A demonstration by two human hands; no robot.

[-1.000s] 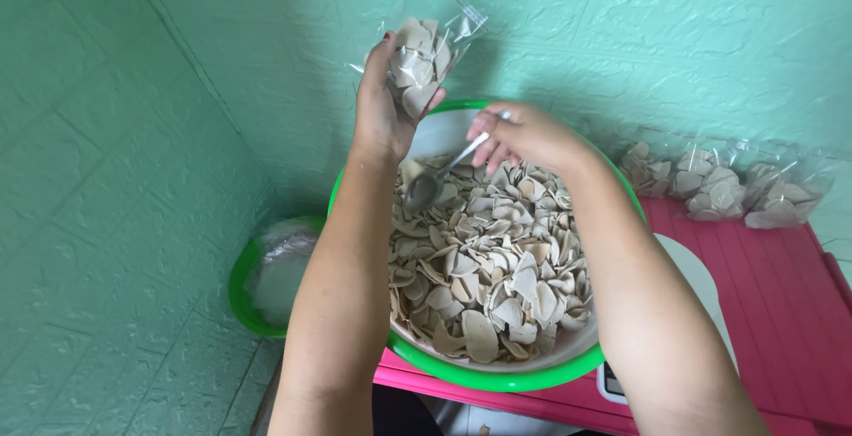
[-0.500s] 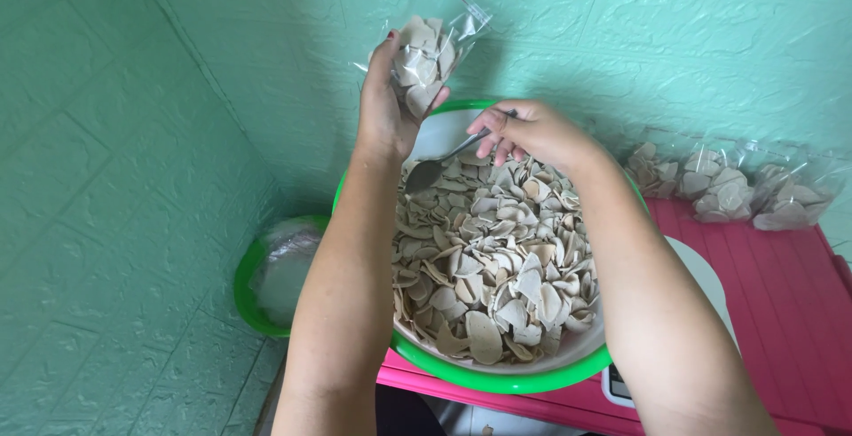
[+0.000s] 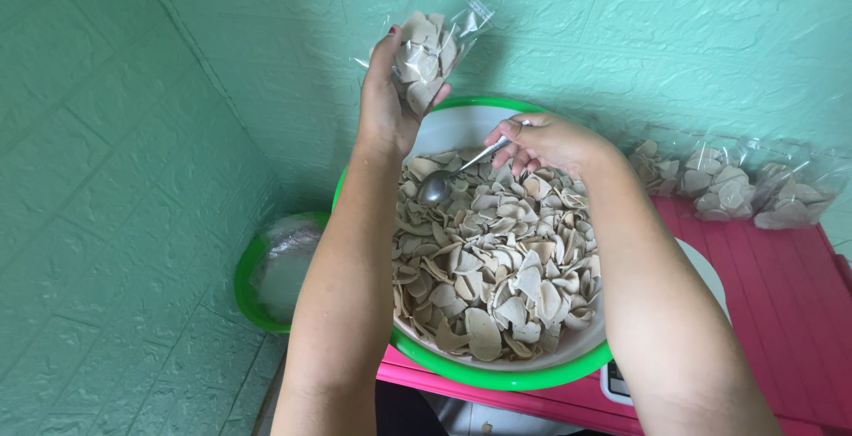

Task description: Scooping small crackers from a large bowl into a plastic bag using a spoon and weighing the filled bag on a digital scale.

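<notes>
Against the green wall at the left, a small green-rimmed basin [image 3: 257, 285] sits low, and above it the left hand [image 3: 387, 103] grips one clear plastic bag [image 3: 432, 50] part-filled with pale chips. In the middle, the right hand [image 3: 550, 141] pinches a metal spoon [image 3: 448, 179] over one big green-rimmed bowl [image 3: 497, 374] of chips [image 3: 497, 259]. At the right, about three filled clear bags [image 3: 732, 189] lie in a row on the pink table [image 3: 781, 312].

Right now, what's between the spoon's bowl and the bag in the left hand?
Head view: only the basin's bare white inner wall lies between the spoon and the bag.
</notes>
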